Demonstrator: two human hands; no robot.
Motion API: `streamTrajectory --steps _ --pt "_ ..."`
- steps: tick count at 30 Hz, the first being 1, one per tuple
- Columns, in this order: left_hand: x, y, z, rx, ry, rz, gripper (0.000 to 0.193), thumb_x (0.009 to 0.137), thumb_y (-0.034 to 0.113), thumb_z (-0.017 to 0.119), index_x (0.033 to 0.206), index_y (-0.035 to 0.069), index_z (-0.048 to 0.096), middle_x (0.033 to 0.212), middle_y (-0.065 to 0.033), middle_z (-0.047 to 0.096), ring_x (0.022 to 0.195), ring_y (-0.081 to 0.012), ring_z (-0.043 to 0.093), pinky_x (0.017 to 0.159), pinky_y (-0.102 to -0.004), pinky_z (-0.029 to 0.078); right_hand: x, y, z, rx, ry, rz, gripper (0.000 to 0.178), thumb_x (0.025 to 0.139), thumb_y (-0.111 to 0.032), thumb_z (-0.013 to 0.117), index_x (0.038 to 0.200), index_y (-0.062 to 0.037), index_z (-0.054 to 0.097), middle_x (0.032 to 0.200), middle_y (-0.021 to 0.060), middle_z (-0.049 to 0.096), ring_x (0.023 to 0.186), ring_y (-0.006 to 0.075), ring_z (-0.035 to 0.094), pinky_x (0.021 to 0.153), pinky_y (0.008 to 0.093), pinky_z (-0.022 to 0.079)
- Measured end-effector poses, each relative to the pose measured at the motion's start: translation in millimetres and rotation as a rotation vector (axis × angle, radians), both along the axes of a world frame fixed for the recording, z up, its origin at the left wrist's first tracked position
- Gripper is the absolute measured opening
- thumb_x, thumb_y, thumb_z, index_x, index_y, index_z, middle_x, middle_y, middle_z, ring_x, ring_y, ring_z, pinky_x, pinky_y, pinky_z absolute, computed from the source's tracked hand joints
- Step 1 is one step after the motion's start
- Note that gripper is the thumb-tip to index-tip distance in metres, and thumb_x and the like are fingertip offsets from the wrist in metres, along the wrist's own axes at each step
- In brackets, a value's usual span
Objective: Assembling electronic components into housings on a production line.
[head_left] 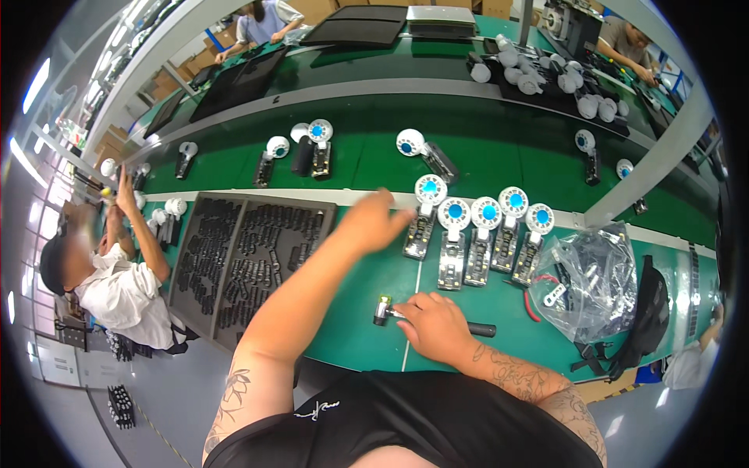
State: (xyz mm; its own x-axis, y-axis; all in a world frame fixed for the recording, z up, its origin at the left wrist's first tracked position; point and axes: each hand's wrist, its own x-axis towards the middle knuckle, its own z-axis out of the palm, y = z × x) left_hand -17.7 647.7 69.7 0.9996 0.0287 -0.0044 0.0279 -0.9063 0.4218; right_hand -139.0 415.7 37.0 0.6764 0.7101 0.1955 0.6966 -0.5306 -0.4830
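Observation:
My right hand (435, 326) rests low over the green bench, its fingers closed round a small mallet (382, 310). The mallet's head has a yellow-green face and a black one; its black handle sticks out past my palm. My left hand (376, 224) is raised and blurred, its fingertips beside the leftmost of several handheld devices (421, 232). Whether they touch it I cannot tell. Each device has a round white head with a blue centre and a narrow handle showing circuit parts. Another such device (451, 257) stands beside it in the cluster.
A divided grey tray (222, 257) of black parts lies left. Right are a clear plastic bag (597, 288), a red-handled tool (532, 306) and a black pouch (644, 320). More devices (441, 164) lie on the green belt (359, 156) beyond. A co-worker (117, 288) works at left.

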Motion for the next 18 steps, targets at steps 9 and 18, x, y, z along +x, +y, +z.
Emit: streamTrajectory --steps 9,18 --pt "-27 -8 2 -0.852 0.437 -0.014 0.046 0.099 0.027 0.070 0.129 -0.006 0.059 0.115 -0.0254 0.071 0.095 -0.0391 0.072 0.082 -0.0485 0.058 -1 4 4 0.009 -0.004 0.037 0.032 0.090 -0.022 0.075 0.122 -0.0150 0.074 0.109 0.0026 0.065 0.093 0.0259 0.063 0.086 0.0385 0.054" --pt "-104 126 46 -0.656 -0.051 0.469 0.047 0.087 0.016 0.075 0.129 -0.002 0.060 0.103 -0.0172 0.069 0.088 -0.0268 0.064 0.085 -0.0358 0.054 -3 2 1 0.045 0.007 0.046 0.034 0.090 -0.020 0.075 0.123 -0.0138 0.074 0.109 0.0036 0.066 0.092 0.0269 0.063 0.086 0.0381 0.054"
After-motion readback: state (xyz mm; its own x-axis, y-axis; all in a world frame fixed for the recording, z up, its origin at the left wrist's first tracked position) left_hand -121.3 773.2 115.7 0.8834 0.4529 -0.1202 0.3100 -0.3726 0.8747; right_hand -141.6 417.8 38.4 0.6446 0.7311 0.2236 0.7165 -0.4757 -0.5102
